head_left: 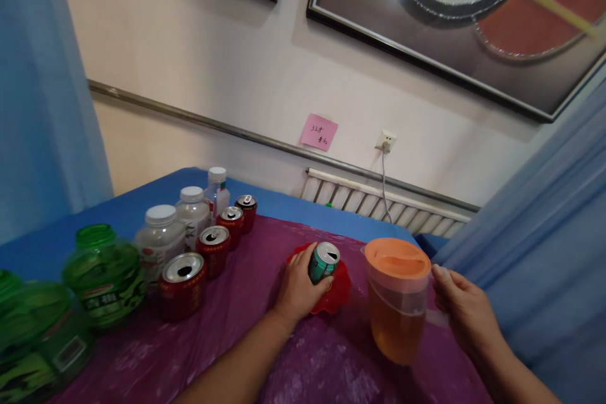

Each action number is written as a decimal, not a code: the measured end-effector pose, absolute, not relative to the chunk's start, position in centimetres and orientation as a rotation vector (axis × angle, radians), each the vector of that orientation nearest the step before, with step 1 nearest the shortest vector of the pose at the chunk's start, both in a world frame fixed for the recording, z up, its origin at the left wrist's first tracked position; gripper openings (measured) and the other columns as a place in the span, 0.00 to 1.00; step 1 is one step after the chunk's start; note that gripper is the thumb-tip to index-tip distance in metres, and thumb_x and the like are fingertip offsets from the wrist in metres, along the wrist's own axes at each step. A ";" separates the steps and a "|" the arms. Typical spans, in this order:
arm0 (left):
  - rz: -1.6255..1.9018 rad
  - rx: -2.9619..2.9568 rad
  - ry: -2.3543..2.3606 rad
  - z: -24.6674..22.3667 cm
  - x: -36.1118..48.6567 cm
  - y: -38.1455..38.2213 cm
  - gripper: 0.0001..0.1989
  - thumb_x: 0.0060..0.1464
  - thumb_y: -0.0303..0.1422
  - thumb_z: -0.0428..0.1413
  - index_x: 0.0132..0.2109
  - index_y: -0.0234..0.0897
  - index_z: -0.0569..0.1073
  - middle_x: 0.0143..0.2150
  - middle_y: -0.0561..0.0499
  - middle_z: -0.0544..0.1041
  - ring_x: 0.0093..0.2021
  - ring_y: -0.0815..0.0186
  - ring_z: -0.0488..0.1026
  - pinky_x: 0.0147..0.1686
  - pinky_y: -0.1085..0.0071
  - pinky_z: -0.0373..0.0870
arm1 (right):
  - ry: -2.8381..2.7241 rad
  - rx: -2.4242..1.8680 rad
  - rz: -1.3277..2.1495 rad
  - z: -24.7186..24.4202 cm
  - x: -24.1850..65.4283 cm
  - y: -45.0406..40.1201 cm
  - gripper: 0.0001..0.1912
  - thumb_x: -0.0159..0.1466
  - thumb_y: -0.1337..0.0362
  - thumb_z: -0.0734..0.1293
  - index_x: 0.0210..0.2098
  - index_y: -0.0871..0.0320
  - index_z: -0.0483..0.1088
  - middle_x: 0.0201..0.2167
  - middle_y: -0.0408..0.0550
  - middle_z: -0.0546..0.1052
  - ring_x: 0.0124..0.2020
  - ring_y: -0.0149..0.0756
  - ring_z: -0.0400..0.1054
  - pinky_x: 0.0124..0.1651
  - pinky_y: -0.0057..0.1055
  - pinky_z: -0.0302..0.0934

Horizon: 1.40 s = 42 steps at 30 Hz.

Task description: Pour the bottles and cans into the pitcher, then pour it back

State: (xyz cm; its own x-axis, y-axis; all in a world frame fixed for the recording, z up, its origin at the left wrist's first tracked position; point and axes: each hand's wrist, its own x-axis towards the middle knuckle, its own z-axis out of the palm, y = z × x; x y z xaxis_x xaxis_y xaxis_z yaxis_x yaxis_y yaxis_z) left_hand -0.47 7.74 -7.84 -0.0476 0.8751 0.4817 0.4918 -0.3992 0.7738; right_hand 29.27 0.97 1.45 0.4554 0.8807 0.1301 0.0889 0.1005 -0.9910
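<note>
My left hand (299, 284) wraps round a green drink can (324, 262) with an opened top, tilted a little to the right. Under the can lies a red plate (341, 293) with a wavy rim, partly covered by the hand. At the right, my right hand (466, 303) grips the handle of a clear pitcher (398, 309) with an orange lid. Amber liquid fills its lower part. The pitcher stands just right of the plate, apart from the can; whether its base touches the table I cannot tell.
Red cans (184, 284) stand in a row on the left. Behind them are clear bottles with white caps (161, 233) and green bottles (104, 278). Purple plastic sheeting (322, 360) covers the blue table (279, 205). A radiator (360, 199) and blue curtains (549, 252) border the area.
</note>
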 end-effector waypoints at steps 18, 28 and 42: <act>1.400 1.947 1.410 -7.9 -0.7 7.3 0.35 0.44 0.29 0.67 0.61 0.42 0.69 0.59 0.45 0.77 0.59 0.52 0.72 0.60 0.51 0.68 | -1.059 -1.357 0.757 0.2 27.4 1.4 0.28 0.53 0.40 0.75 0.23 0.56 0.64 0.19 0.36 0.55 0.22 0.28 0.46 0.23 0.27 0.43; 1.406 1.929 1.392 -7.6 -1.0 7.4 0.36 0.43 0.26 0.66 0.61 0.43 0.69 0.58 0.45 0.77 0.59 0.53 0.72 0.61 0.52 0.67 | -1.176 -1.418 0.679 1.2 26.6 1.1 0.32 0.54 0.35 0.71 0.19 0.55 0.59 0.18 0.36 0.54 0.22 0.28 0.47 0.23 0.27 0.43; 1.434 1.946 1.381 -7.2 -1.2 7.4 0.36 0.43 0.27 0.66 0.61 0.42 0.69 0.57 0.44 0.77 0.58 0.51 0.72 0.60 0.50 0.67 | -1.170 -1.392 0.721 1.0 26.7 1.3 0.31 0.54 0.36 0.72 0.20 0.54 0.57 0.18 0.35 0.53 0.21 0.28 0.46 0.22 0.27 0.43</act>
